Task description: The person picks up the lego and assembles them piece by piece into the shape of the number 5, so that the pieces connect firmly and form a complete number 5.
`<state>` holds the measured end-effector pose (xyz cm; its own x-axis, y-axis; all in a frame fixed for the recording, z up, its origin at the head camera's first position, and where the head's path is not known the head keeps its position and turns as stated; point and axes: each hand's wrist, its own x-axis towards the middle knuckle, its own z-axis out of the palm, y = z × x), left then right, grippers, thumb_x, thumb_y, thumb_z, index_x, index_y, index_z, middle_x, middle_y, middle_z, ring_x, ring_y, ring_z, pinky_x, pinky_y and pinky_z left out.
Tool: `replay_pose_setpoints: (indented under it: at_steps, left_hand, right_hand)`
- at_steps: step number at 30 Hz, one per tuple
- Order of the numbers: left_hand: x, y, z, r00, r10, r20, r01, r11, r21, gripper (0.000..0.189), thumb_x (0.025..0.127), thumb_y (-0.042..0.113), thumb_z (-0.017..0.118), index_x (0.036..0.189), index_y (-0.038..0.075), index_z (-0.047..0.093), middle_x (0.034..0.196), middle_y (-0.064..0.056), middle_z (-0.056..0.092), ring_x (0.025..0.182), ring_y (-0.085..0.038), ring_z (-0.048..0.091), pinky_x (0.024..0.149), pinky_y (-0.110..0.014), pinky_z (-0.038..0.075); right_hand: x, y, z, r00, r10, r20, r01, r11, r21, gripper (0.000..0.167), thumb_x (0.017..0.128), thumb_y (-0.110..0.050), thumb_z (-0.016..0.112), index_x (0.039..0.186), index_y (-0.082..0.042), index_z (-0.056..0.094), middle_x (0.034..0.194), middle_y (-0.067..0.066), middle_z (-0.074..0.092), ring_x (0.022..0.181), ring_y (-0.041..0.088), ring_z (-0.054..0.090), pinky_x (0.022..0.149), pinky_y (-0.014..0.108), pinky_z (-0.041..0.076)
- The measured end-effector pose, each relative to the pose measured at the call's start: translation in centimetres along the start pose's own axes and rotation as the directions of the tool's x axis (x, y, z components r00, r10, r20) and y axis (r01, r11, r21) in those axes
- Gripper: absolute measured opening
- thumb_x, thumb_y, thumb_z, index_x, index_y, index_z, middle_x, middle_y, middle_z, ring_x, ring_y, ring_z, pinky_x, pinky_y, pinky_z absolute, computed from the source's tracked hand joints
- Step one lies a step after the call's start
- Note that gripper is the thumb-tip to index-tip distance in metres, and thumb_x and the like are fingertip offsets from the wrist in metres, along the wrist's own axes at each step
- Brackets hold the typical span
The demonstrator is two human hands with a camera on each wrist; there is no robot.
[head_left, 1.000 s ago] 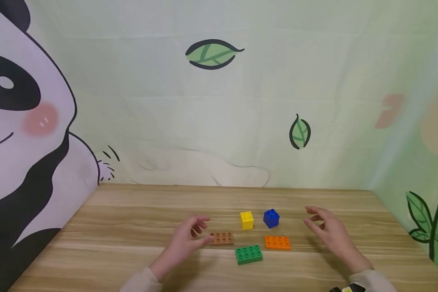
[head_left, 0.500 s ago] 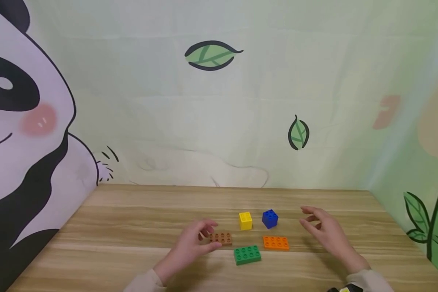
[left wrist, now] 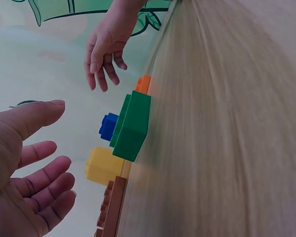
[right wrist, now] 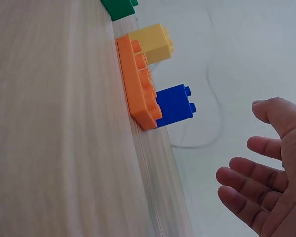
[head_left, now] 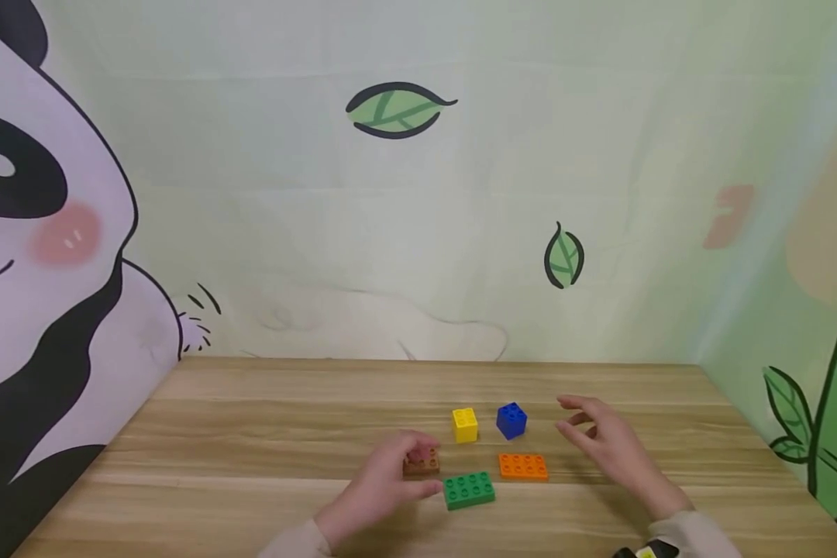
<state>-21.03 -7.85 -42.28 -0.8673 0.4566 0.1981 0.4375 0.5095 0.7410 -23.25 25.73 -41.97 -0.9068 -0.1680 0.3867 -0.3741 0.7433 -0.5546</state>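
My left hand (head_left: 385, 479) hovers at the brown brick (head_left: 424, 463), its fingers partly covering it in the head view. Its thumb tip appears close to the left end of the green brick (head_left: 470, 490). In the left wrist view this hand's fingers are relaxed and hold nothing. My right hand (head_left: 614, 446) is raised over the table, fingers loosely bent and free of any thing. Nearest to it are the blue brick (head_left: 512, 420) and the flat orange brick (head_left: 523, 466). A yellow brick (head_left: 464, 425) stands left of the blue one.
All the bricks lie on a wood-grain table (head_left: 286, 418). Behind it hangs a pale backdrop (head_left: 307, 217) with printed leaves, and a large panda picture (head_left: 91, 325) is at the left. A dark strap (head_left: 647, 550) shows by the right sleeve.
My left hand has moved right, from beside the brown brick to partly over it. My right hand has shifted slightly left. The bricks keep their places, while the head view has turned a little.
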Motion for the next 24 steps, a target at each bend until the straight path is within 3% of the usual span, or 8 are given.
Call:
replay_pose_setpoints:
  at_steps: [4,7,15,24]
  left_hand:
    - [0.2,0.1,0.8,1.0,0.003,0.015,-0.003,1.0,-0.017,0.049,0.078,0.026,0.079,0.119,0.007,0.061,0.103,-0.007,0.062,0.094,-0.021,0.056,0.084,-0.03,0.05]
    - [0.2,0.2,1.4,0.999,-0.027,0.019,0.027,1.0,0.005,0.048,0.077,0.026,0.08,0.117,0.009,0.063,0.104,-0.005,0.06,0.095,-0.019,0.056,0.084,-0.029,0.051]
    - [0.2,0.3,2.4,1.0,0.001,0.002,-0.001,0.986,0.166,0.049,0.073,0.031,0.082,0.115,0.013,0.065,0.101,0.003,0.061,0.092,-0.011,0.055,0.08,-0.024,0.049]
    - [0.2,-0.1,3.3,0.999,-0.008,0.038,0.002,0.984,0.178,0.043,0.074,0.031,0.082,0.11,0.014,0.066,0.103,0.004,0.062,0.091,-0.008,0.057,0.08,-0.024,0.049]
  right_hand:
    - [0.3,-0.2,0.3,1.0,0.011,0.02,-0.011,1.0,0.001,0.041,0.093,-0.023,0.064,0.127,-0.002,0.057,0.121,0.018,0.064,0.096,0.024,0.065,0.072,0.027,0.053]
    - [0.5,-0.3,0.6,0.999,0.019,0.034,-0.019,1.0,0.003,0.041,0.093,-0.024,0.064,0.128,-0.002,0.057,0.121,0.018,0.063,0.096,0.023,0.065,0.073,0.029,0.053]
    - [1.2,-0.5,1.5,0.999,0.022,0.041,-0.022,1.0,0.0,0.041,0.092,-0.024,0.065,0.126,-0.003,0.058,0.121,0.016,0.064,0.096,0.022,0.064,0.074,0.027,0.053]
    - [1.9,-0.6,2.1,0.996,0.044,0.071,-0.044,0.999,0.005,0.039,0.091,-0.021,0.066,0.126,-0.004,0.058,0.123,0.016,0.063,0.097,0.022,0.064,0.076,0.03,0.052]
